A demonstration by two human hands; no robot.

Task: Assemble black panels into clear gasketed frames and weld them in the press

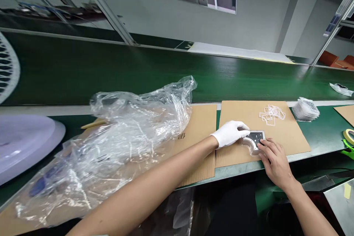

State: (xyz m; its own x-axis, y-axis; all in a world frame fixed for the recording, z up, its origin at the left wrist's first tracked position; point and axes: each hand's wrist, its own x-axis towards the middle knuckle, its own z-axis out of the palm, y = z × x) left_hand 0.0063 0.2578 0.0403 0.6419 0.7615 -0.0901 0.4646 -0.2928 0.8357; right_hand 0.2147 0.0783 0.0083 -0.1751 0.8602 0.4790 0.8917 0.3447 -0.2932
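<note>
My left hand (231, 133), in a white glove, pinches the upper left corner of a small silver-edged part with a black face (254, 138) and a curved cut-out side. Clear plastic (252, 150) shows along its lower left edge; I cannot tell whether it is a tray or a cover. My bare right hand (276, 160) grips the same part from the lower right, index finger on the face and thumb by the lower edge. Beneath it lies a sheet of brown cardboard (232, 112). A tangle of thin white frame-shaped pieces (272, 114) rests behind the part.
Crumpled clear plastic bagging (132, 132) covers cardboard on the left. A stack of bubble-wrap pouches (305, 109) stands to the right, near yellow tape (349, 136) and a green-handled tool (349, 150). Behind runs a green conveyor belt (155, 64). A round lilac object (24, 140) stands far left.
</note>
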